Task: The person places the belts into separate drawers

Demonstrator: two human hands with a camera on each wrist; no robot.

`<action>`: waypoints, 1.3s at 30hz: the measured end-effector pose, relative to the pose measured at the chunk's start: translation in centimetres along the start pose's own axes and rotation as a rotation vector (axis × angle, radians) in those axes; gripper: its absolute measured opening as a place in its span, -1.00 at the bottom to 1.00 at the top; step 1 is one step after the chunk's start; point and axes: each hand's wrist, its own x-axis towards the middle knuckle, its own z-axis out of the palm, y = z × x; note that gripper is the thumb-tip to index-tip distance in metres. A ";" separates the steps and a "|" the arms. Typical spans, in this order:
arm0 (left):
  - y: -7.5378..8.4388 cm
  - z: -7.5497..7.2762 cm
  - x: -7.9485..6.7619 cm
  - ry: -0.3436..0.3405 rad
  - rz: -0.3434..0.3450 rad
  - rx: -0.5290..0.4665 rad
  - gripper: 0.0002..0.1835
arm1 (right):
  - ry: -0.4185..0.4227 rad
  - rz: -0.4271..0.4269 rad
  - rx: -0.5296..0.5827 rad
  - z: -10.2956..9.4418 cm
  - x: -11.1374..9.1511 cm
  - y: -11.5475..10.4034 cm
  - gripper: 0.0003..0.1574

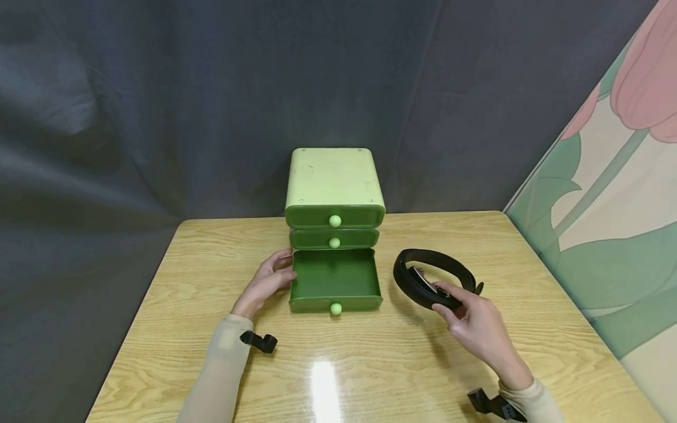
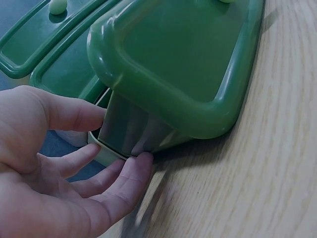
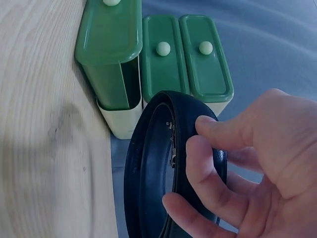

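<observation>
A small green drawer cabinet (image 1: 334,176) stands at the back of the table, its bottom drawer (image 1: 336,276) pulled out and bare inside. My left hand (image 1: 267,282) is at the left side of that drawer. In the left wrist view, the thumb (image 2: 79,115) and fingertips touch the drawer's side and the cabinet's edge, with the fingers loosely bent. To the right of the cabinet, my right hand (image 1: 476,323) grips a coiled black belt (image 1: 441,258) between thumb and fingers, above the table. A silver buckle (image 1: 423,279) shows inside the coil.
The upper two drawers, with round pale knobs (image 1: 335,221), are closed or nearly so. A dark curtain (image 1: 238,106) hangs behind the wooden table (image 1: 370,364). A tulip-patterned panel (image 1: 608,205) stands along the right side.
</observation>
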 end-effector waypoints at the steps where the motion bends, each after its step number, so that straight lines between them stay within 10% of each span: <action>1: 0.0 0.0 0.0 0.001 -0.001 -0.001 -0.21 | 0.000 -0.008 0.001 0.0 0.0 -0.1 -0.47; 39: -0.1 -0.2 0.0 -0.033 0.009 -0.023 -0.20 | -0.103 -0.187 0.037 2.5 1.4 -4.1 -0.48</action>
